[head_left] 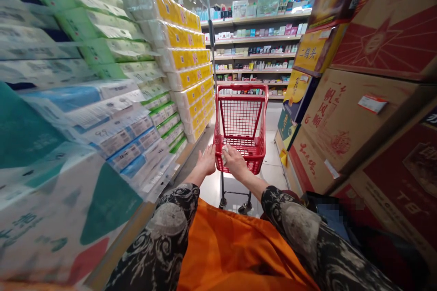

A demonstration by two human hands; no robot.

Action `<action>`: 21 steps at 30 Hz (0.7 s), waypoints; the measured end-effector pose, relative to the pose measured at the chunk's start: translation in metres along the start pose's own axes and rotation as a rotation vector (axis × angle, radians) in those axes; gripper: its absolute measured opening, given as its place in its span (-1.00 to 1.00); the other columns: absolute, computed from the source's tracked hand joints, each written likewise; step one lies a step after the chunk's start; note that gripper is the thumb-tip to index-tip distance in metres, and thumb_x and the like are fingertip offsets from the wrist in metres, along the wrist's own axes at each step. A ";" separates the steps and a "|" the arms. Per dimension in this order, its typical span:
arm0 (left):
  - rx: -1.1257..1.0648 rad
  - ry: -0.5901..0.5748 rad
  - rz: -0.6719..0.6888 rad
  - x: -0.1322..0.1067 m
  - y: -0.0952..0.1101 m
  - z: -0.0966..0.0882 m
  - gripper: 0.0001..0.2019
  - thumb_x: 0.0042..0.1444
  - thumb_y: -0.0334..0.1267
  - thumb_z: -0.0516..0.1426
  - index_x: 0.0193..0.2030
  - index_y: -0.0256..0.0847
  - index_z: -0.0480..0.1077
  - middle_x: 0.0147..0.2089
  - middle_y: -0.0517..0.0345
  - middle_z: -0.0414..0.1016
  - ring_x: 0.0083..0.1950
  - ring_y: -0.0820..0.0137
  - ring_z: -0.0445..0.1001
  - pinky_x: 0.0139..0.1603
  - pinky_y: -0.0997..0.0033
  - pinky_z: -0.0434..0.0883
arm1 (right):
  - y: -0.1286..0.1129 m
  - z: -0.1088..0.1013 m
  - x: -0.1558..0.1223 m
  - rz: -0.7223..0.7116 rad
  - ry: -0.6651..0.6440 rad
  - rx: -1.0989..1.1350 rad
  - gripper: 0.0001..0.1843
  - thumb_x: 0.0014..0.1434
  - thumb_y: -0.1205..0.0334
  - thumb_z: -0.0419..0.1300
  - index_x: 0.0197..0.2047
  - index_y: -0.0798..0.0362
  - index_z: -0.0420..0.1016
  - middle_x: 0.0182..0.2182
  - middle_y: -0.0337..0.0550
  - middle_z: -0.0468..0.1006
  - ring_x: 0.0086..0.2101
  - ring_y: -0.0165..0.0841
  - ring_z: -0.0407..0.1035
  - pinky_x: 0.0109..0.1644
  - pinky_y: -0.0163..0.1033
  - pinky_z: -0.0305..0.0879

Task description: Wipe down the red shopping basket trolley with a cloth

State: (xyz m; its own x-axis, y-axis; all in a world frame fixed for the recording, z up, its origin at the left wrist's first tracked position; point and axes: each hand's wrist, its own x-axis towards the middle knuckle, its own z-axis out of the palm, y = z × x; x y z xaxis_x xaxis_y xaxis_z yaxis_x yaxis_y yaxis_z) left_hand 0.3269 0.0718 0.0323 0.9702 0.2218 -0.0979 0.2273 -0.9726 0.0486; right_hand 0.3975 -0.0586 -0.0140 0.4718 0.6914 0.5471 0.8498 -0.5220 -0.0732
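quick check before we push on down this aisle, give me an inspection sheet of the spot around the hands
surface: pale tiled floor under the cart
job's things: red wire shopping cart; small white item at its near rim
clutter: dark bag low on the right, partly blurred
hands: left hand at the cart's near left corner, fingers spread; right hand on the near rim, over the white item
cables: nothing seen
surroundings: wrapped tissue packs stacked left, printed cardboard cartons stacked right, stocked shelves ahead

Left hand [206,161] and right hand [236,161] on a red shopping cart [241,86], between tissue packs [133,132] and cartons [355,122]
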 end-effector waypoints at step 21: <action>-0.408 0.048 -0.078 -0.007 -0.001 0.003 -0.16 -0.08 -0.52 0.10 0.35 -0.21 -0.16 0.42 -0.09 -0.22 0.42 0.16 -0.25 0.34 -0.11 -0.29 | 0.071 -0.020 -0.053 -0.028 0.104 0.040 -0.47 0.08 0.43 0.11 0.16 0.14 0.29 0.17 0.10 0.27 0.17 -0.14 0.13 0.20 0.03 0.18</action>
State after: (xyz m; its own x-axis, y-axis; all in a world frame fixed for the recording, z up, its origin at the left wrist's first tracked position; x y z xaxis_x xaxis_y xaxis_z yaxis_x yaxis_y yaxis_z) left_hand 0.3195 0.0711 0.0301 0.9495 0.3057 -0.0712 0.3054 -0.8475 0.4341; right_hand 0.4285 -0.1427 -0.0314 0.4228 0.6487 0.6328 0.8720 -0.4814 -0.0891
